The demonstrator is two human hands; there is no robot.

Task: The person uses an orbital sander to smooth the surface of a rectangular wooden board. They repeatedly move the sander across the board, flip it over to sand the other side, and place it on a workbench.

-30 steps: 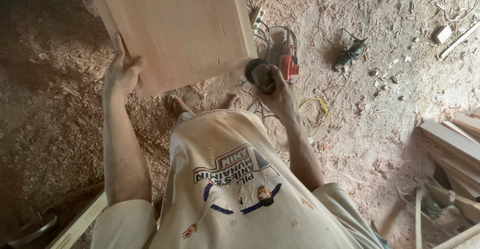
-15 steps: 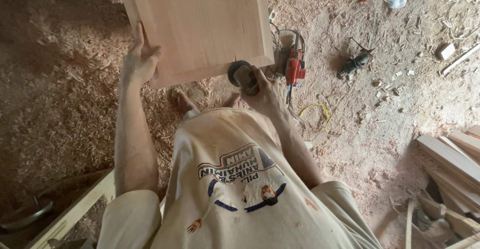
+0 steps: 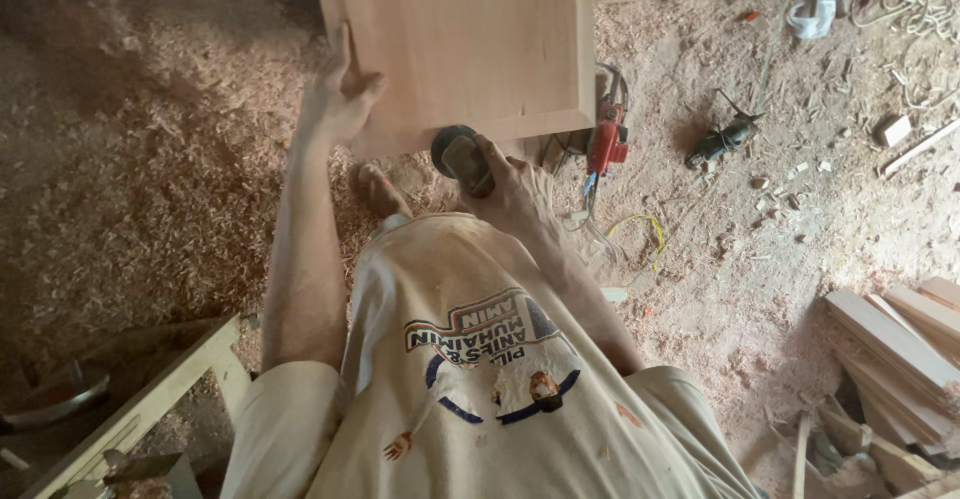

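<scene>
Looking straight down here: the left hand (image 3: 340,99) is pressed against the left edge of a pale wood panel (image 3: 465,44), fingers spread out flat along the edge and thumb hooked toward the face, so it's steadying rather than clenching. The panel stands over the sawdust floor (image 3: 150,159), filling the top middle of the view, with a raised border along its right and bottom sides. The right hand (image 3: 510,184) is wrapped around a dark sander (image 3: 455,154), fingers clamped over its body, and the round head sits right at the panel's bottom edge, touching or just about. A bare foot (image 3: 380,189) pokes out below the panel. Just right of the panel lies a red drill (image 3: 605,144), with a black grinder (image 3: 720,139) farther out, and planks (image 3: 890,349) stacked at the lower right.
</scene>
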